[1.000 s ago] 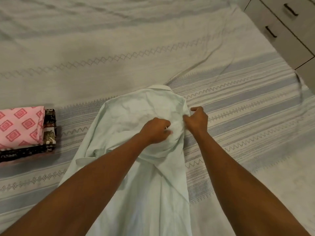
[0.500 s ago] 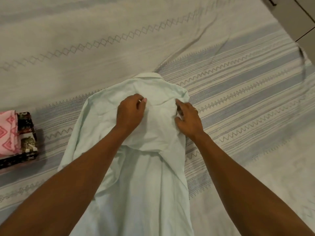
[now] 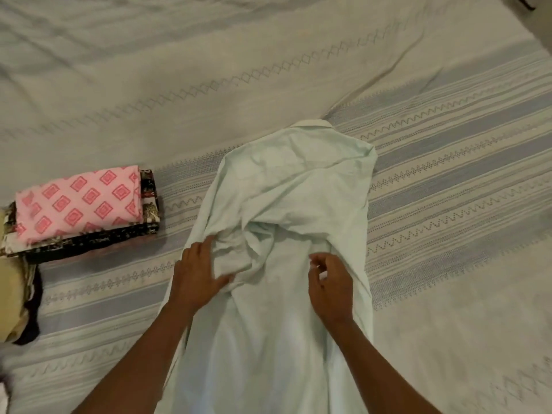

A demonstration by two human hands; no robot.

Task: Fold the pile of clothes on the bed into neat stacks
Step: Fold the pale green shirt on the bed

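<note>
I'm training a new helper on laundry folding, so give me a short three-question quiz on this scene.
1. True or false: the pale mint collared shirt lies with its collar away from the person.
2. What tops the folded stack of dark printed clothes? A) pink diamond-print cloth B) blue jeans C) green towel
3. Which hand presses straight fingers on the shirt?
Key: 1 true; 2 A; 3 the left hand.

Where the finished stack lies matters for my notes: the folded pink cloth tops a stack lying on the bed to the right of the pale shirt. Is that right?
Not quite: in the head view, the stack topped by the folded pink cloth lies on the bed to the left of the pale shirt, not to the right.
</note>
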